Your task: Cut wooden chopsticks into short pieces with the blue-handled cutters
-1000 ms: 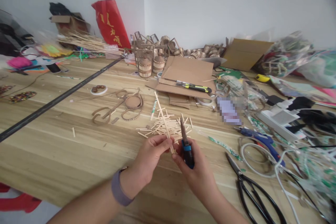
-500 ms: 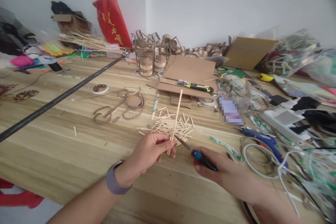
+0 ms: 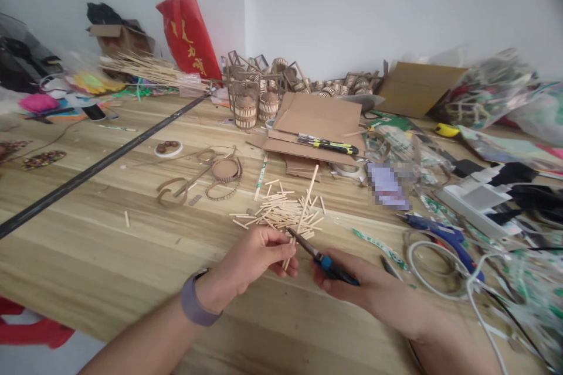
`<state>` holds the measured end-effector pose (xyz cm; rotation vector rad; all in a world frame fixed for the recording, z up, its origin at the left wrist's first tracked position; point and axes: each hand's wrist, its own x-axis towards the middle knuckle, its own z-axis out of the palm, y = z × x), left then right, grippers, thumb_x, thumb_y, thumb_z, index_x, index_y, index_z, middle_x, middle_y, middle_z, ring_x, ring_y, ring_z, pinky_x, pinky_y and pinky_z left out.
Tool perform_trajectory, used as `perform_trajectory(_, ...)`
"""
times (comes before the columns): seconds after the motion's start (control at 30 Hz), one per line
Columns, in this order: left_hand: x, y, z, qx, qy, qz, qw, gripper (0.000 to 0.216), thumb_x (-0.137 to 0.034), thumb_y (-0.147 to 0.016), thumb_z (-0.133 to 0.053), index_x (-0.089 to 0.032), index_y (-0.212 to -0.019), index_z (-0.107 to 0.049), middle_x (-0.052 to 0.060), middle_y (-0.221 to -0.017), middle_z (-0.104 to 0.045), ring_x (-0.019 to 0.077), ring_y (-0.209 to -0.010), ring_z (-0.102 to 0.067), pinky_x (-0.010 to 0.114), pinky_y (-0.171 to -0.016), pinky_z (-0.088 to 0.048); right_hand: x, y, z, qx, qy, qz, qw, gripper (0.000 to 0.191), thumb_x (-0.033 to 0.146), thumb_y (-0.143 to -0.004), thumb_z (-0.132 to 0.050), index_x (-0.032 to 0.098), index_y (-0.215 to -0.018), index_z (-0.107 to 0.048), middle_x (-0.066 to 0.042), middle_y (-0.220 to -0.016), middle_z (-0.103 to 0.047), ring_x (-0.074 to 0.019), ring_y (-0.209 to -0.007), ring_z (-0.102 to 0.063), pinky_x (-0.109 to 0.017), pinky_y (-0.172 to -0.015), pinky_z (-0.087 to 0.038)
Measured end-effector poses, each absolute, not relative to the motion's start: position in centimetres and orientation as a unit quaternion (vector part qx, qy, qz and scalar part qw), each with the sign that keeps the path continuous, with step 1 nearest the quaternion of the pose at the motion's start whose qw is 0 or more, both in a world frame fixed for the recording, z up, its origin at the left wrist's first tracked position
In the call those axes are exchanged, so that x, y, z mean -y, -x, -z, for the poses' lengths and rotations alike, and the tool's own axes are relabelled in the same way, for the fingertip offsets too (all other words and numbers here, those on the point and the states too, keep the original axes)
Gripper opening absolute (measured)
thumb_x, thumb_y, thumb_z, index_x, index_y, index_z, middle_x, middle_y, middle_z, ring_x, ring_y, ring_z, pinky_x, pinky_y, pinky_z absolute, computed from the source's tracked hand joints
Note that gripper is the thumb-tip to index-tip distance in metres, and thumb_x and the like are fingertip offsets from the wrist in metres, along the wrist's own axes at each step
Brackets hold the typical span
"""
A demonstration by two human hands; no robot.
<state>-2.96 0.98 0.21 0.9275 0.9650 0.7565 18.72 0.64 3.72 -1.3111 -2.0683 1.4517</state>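
Note:
My left hand (image 3: 268,252), with a purple band at the wrist, pinches a thin wooden stick (image 3: 308,194) between thumb and fingers. The stick slants up and to the right, and its lower end shows below the thumb. My right hand (image 3: 352,281) is closed around the blue-and-black handle of a knife (image 3: 328,263). Its narrow dark blade points up-left and lies against the stick just above my left fingertips. Behind both hands spreads a loose pile of short cut sticks (image 3: 275,211) on the wooden table (image 3: 145,281).
Cardboard sheets (image 3: 321,117) bear two cutters (image 3: 328,145). Small stick-covered buckets (image 3: 245,112) stand behind. Curled cardboard strips (image 3: 226,170) lie left of centre, near a long black bar (image 3: 109,158). At right are a blue glue gun (image 3: 440,234), a phone (image 3: 387,186), a power strip (image 3: 479,199) and cables.
The stick has tilted further right and its top sits lower. The knife and my right hand have shifted slightly left, with the blade now across the stick.

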Motion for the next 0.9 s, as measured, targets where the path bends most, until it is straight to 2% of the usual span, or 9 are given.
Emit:
perform_trajectory(0.37, -0.71, 2.6, -0.45, -0.43, -0.434, -0.299, 0.733, 0.036, -0.048, -0.063, -0.077, -0.014, -0.066, -0.066, 0.002, -0.061, -0.064, 0.0138, -0.057, -0.06, 0.024, -0.052, -0.041, -0.5, -17.81, -3.71, 0.738, 0.413, -0.506, 0.167, 0.019, 0.021, -0.08, -0.057, 0.024, -0.092, -0.072, 0.001, -0.08, -0.068, -0.0187, -0.075, -0.06, -0.026, -0.068, -0.049)
perform_trajectory(0.6, -0.7, 2.5, -0.34, -0.423, -0.436, -0.293, 0.738, 0.038, -0.05, -0.063, -0.077, -0.014, -0.067, -0.067, 0.002, -0.059, -0.064, 0.0124, -0.053, -0.058, 0.023, -0.052, -0.041, -0.53, -17.74, -3.87, 0.754, 0.398, -0.501, 0.149, 0.029, 0.018, -0.083, -0.054, 0.026, -0.105, -0.071, 0.001, -0.083, -0.068, -0.0182, -0.077, -0.06, -0.026, -0.07, -0.049)
perform_trajectory(0.9, -0.7, 2.53, 0.02, -0.407, -0.445, -0.289, 0.744, 0.036, -0.049, -0.064, -0.076, -0.014, -0.066, -0.068, 0.002, -0.058, -0.063, 0.0115, -0.053, -0.057, 0.023, -0.052, -0.042, -0.53, -17.75, -3.55, 0.745, 0.415, -0.503, 0.14, 0.025, 0.019, -0.078, -0.056, 0.024, -0.096, -0.072, 0.0, -0.085, -0.069, -0.0194, -0.077, -0.061, -0.028, -0.07, -0.05)
